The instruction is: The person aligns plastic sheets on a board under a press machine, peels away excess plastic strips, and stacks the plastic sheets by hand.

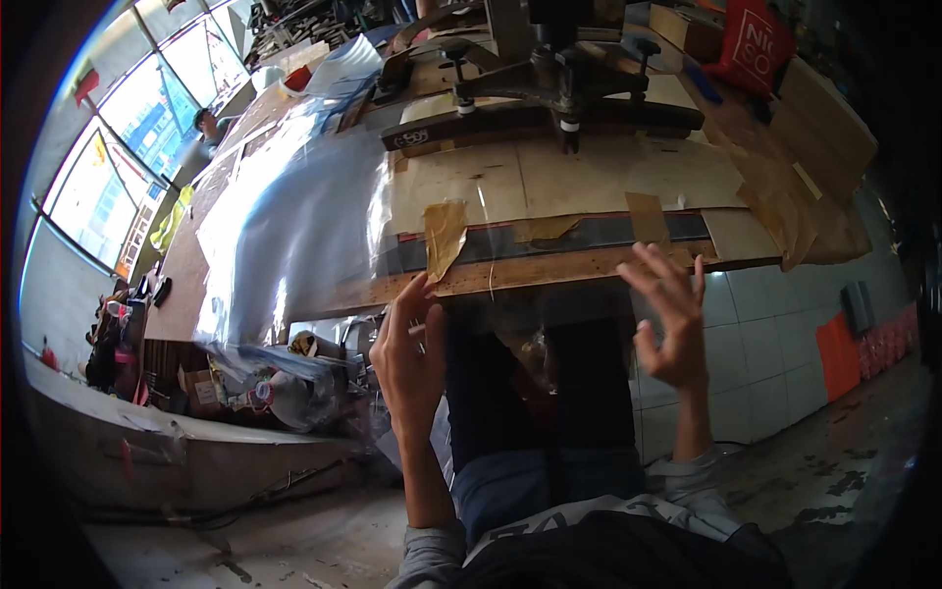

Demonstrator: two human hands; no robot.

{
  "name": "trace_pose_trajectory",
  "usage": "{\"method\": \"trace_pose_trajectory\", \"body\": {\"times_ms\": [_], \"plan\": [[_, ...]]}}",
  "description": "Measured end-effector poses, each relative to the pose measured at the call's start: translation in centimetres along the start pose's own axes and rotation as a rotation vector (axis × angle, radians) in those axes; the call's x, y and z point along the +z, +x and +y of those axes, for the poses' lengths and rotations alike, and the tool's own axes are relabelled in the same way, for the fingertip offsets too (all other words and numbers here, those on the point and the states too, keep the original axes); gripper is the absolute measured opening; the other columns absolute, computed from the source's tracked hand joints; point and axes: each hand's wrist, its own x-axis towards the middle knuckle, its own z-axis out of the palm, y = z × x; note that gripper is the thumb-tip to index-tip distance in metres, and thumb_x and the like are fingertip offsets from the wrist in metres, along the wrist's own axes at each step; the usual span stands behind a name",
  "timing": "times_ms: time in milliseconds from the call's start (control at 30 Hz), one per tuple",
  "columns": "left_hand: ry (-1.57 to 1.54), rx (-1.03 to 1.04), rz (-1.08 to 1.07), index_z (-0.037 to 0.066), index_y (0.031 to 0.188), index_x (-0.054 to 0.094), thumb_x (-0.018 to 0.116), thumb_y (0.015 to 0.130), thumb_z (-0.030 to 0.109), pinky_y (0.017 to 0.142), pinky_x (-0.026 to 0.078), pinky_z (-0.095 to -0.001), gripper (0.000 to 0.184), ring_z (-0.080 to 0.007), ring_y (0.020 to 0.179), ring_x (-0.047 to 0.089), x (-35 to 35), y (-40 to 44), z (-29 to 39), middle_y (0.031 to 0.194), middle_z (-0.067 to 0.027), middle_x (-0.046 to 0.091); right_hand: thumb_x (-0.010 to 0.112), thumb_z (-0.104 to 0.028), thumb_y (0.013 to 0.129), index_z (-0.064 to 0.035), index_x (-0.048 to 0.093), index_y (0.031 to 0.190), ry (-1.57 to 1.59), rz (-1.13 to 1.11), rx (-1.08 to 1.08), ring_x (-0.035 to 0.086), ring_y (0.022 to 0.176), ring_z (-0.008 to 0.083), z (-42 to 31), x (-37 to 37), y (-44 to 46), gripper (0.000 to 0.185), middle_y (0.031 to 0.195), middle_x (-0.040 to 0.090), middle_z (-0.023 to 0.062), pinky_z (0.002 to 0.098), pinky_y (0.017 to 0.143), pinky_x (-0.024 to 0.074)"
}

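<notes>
My right hand is raised just in front of the table's front edge, fingers spread, with nothing visible in it. Closer to the left, my left hand has its fingertips near the edge, below a loose piece of brown tape; its fingers are slightly bent and the thumb stands apart. Another piece of brown tape lies beyond my right hand. A dark strip runs along the front of the wooden table. Clear plastic sheeting drapes over the left part.
A heavy black metal press frame with a curved bar stands over the board. At the right are brown paper, cardboard and a red bag. A large plastic bottle lies under the table's left side. A person is at the far left.
</notes>
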Motion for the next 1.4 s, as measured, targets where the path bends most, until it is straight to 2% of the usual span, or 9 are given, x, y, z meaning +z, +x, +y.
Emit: {"method": "trace_pose_trajectory", "body": {"times_ms": [167,300,433,533,733,933,1067,1100,1400], "plan": [[0.278,0.117,0.114,0.005,0.117,0.060,0.054,0.092,0.008,0.086,0.048,-0.0401,0.025,-0.0336,0.100,0.062,0.4,0.5,-1.5,0.110,-0.0153,0.064,0.045,-0.007,0.093,-0.0095,0.064,0.116,0.006,0.135,0.080,0.056,0.119,0.0262,2.9,-0.3,1.0,0.030,0.124,0.061,0.0092,0.0514,0.113,0.0210],[0.289,0.211,0.202,0.007,0.115,0.062,0.056,0.091,0.009,0.096,0.042,-0.0399,0.024,-0.0260,0.105,0.062,2.3,-0.1,-3.1,0.114,-0.0096,0.065,0.055,-0.017,0.093,-0.0113,0.062,0.118,-0.179,0.176,0.087,0.055,0.120,0.0221,4.4,3.1,0.4,0.026,0.124,0.061,0.0065,0.0519,0.114,0.0209],[0.341,0.414,0.126,0.007,0.120,0.059,0.062,0.087,0.015,0.106,0.036,-0.0434,0.033,-0.0231,0.118,0.056,4.4,-0.7,-2.9,0.128,-0.0099,0.059,0.050,-0.023,0.096,-0.0128,0.060,0.121,-0.362,0.263,0.034,0.049,0.126,0.0194,4.9,5.6,-0.4,0.029,0.130,0.056,0.0035,0.0529,0.115,0.0153],[0.334,0.466,0.020,0.006,0.125,0.056,0.063,0.087,0.014,0.111,0.031,-0.0468,0.040,-0.0279,0.125,0.051,5.6,-0.2,-1.2,0.133,-0.0120,0.054,0.044,-0.028,0.098,-0.0130,0.059,0.122,-0.392,0.313,0.005,0.049,0.126,0.0206,5.5,6.3,-0.5,0.032,0.130,0.056,0.0041,0.0535,0.116,0.0138],[0.412,0.505,-0.185,0.012,0.140,0.043,0.065,0.085,0.035,0.111,0.029,-0.0473,0.063,-0.0339,0.136,0.035,6.9,1.1,-0.9,0.146,-0.0190,0.036,0.037,-0.037,0.100,-0.0128,0.059,0.124,-0.349,0.297,0.016,0.048,0.127,0.0223,5.9,6.4,-0.7,0.041,0.131,0.055,0.0052,0.0544,0.115,0.0120],[0.505,0.519,-0.225,0.017,0.141,0.042,0.065,0.082,0.044,0.109,0.029,-0.0455,0.069,-0.0330,0.134,0.036,7.2,0.9,-1.2,0.146,-0.0176,0.037,0.033,-0.069,0.089,-0.0214,0.052,0.133,-0.426,0.180,-0.135,0.042,0.132,0.0238,4.7,4.4,-0.6,0.067,0.140,0.047,0.0050,0.0622,0.112,0.0092],[0.571,0.537,-0.223,0.016,0.142,0.041,0.064,0.081,0.049,0.108,0.030,-0.0444,0.073,-0.0319,0.135,0.036,7.5,0.9,-1.4,0.146,-0.0168,0.037,0.055,-0.046,0.090,-0.0278,0.051,0.134,-0.456,0.112,-0.125,0.042,0.132,0.0227,5.9,4.5,-1.3,0.048,0.142,0.045,0.0022,0.0628,0.112,0.0135],[0.566,0.535,-0.221,0.016,0.142,0.042,0.065,0.081,0.049,0.108,0.031,-0.0444,0.073,-0.0318,0.134,0.036,7.5,0.9,-1.3,0.146,-0.0162,0.037,0.061,-0.030,0.089,-0.0286,0.053,0.131,-0.418,0.126,-0.107,0.044,0.130,0.0210,5.8,4.4,-1.3,0.043,0.139,0.049,0.0003,0.0619,0.113,0.0155],[0.524,0.520,-0.243,0.016,0.141,0.042,0.066,0.081,0.045,0.109,0.029,-0.0455,0.071,-0.0322,0.136,0.035,7.3,0.9,-0.9,0.146,-0.0164,0.038,0.058,-0.019,0.091,-0.0280,0.059,0.125,-0.393,0.144,-0.074,0.048,0.127,0.0192,5.2,4.1,-1.0,0.035,0.133,0.055,-0.0015,0.0606,0.114,0.0164]]}}
